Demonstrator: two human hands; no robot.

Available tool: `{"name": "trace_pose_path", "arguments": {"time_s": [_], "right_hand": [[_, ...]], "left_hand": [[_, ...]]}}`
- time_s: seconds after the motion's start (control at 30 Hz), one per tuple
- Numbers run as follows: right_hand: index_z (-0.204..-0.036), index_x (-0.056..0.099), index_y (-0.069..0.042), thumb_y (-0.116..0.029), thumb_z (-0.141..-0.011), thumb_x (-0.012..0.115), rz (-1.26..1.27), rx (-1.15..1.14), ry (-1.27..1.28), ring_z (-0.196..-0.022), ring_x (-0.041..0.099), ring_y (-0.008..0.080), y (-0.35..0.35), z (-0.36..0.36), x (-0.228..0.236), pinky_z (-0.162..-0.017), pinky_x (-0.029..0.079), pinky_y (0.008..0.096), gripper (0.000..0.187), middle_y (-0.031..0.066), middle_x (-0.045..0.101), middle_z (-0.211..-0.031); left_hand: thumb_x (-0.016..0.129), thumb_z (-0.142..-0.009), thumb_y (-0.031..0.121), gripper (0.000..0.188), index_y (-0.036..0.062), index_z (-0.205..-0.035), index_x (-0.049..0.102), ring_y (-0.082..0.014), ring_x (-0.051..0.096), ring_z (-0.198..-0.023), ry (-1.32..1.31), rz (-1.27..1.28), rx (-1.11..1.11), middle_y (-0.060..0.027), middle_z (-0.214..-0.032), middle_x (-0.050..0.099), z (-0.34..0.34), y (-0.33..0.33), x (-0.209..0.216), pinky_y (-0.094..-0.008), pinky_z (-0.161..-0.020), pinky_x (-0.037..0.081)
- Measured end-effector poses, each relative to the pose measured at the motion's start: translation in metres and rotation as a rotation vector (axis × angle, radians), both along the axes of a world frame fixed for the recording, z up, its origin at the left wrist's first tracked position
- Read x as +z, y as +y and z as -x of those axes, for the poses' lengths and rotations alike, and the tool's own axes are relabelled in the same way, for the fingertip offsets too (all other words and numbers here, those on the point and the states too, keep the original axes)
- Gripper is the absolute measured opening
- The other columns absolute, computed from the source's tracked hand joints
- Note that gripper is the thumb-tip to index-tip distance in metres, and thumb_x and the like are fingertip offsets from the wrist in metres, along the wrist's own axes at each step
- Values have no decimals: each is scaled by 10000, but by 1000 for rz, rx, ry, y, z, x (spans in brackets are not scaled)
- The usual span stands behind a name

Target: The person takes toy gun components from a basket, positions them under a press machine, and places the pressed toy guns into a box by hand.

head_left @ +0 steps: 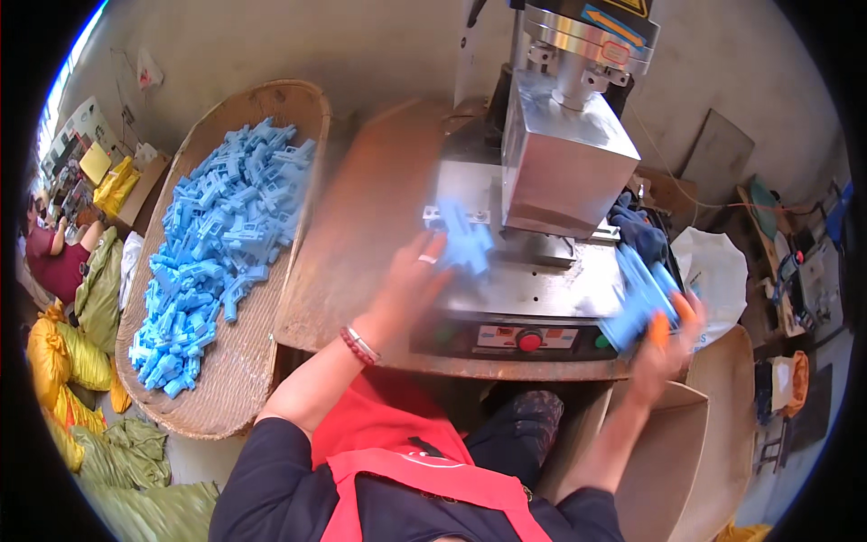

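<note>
Left: a wicker basket (pixel 239 375) carries heaped blue pieces (pixel 230 217); whether finished or waiting cannot be told. Centre: the left hand (pixel 406 280), blurred, grasps a single blue piece (pixel 468 242) over the machine's metal plate (pixel 564 294), beside the metal block (pixel 564 154). Right: the right hand (pixel 666 348) grips a blue bundle (pixel 638 303). Work appears midway.

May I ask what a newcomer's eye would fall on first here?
Probably the heap of light-blue pieces in the long woven tray on the left. Next might come the shiny metal block right of centre, then the blurred blue piece at the left hand and those in the right hand.
</note>
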State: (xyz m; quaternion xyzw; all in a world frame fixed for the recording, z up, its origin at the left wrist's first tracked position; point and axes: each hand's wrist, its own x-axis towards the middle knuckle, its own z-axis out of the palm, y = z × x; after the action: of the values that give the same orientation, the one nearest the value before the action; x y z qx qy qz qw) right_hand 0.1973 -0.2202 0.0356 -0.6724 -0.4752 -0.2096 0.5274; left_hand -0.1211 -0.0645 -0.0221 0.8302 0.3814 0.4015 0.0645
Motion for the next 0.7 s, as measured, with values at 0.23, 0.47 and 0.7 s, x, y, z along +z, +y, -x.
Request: {"name": "trace_pose_path", "arguments": {"time_s": [0.23,0.47,0.7], "right_hand": [[-1124,588,18,64,-838,557,250,-80,126,-1288,432,301,-104,-36,-60,-1075,316,384,291,130,558,-1231],[-1333,466,43,-112,-871,667,401,249,662,-1290,421,245,-30,-54,-144,-1088,288,331,527,170,494,-1362],[-1414,327,85,-170,-901,628,576,173,417,-1324,378,269,-20,-120,-198,-1113,272,343,647,205,390,-1444]], "left_hand": [[633,-841,191,227,78,-1038,639,-317,612,-870,230,-79,46,-119,-1084,627,-126,53,5,-397,-717,484],[643,-826,337,423,131,-1191,586,-364,478,-1177,246,-32,-26,-161,-1275,513,-84,31,6,-511,-889,412],[677,-820,376,742,148,-1449,357,-403,312,-1351,377,69,-319,-199,-1485,304,28,-19,-26,-514,-1059,328]]}}
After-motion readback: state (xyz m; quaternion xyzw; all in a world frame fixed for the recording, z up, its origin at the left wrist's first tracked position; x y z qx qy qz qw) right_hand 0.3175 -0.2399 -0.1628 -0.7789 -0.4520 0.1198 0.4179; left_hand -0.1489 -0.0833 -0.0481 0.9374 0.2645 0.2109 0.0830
